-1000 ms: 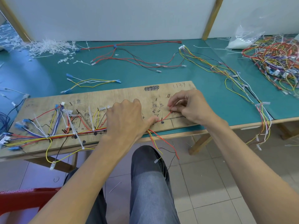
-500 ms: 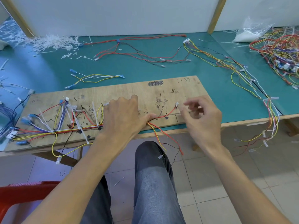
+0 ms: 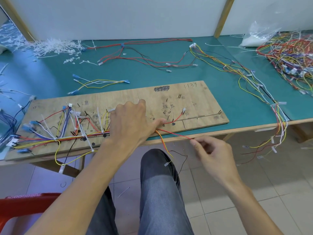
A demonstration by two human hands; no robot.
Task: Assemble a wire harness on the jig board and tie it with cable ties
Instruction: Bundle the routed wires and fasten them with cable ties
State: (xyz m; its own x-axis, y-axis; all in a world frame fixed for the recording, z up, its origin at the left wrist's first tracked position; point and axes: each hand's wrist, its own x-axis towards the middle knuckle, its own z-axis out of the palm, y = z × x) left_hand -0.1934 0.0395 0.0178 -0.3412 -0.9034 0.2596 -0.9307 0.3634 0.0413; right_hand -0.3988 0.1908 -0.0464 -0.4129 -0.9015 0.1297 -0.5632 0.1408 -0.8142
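Right hand (image 3: 211, 153), lower right of centre, is below the table edge and off the board. Thumb and forefinger pinch the free end of the red wire (image 3: 174, 134), other fingers curled.

The wire's long axis runs up-left from the pinch to the front edge of the jig board (image 3: 194, 99). There the left hand (image 3: 130, 121) lies palm down on the harness bundle (image 3: 50, 138), with its thumb stretched right to pin the wires.

The bare right end of the board lies up and right of the right hand, which is the nearer hand. My guess is the next move swings the wire up onto that end, pivoting at the thumb. Yellow and orange wires (image 3: 165, 146) hang loose just beside the red one and could snag.
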